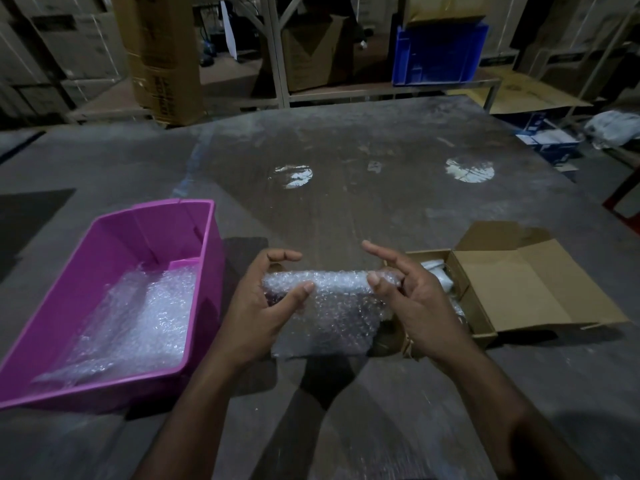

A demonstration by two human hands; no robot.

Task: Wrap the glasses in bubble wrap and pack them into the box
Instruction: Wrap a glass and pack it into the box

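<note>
Both hands, left hand [263,299] and right hand [412,299], grip a rolled clear bubble-wrap bundle [329,306] between pink plastic bin [114,237] and open brown cardboard box [519,289].

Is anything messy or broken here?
Nothing looks broken or spilled. Both hands, left hand and right hand, hold a bubble wrap roll over the table. Loose bubble wrap just lies crumpled in the pink bin.

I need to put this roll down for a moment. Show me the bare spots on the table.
Bare table lies beyond both hands, between the pink bin and the cardboard box. The near edge between the forearms is bare too. It is crowded around the bubble-wrap roll, against the box.
</note>
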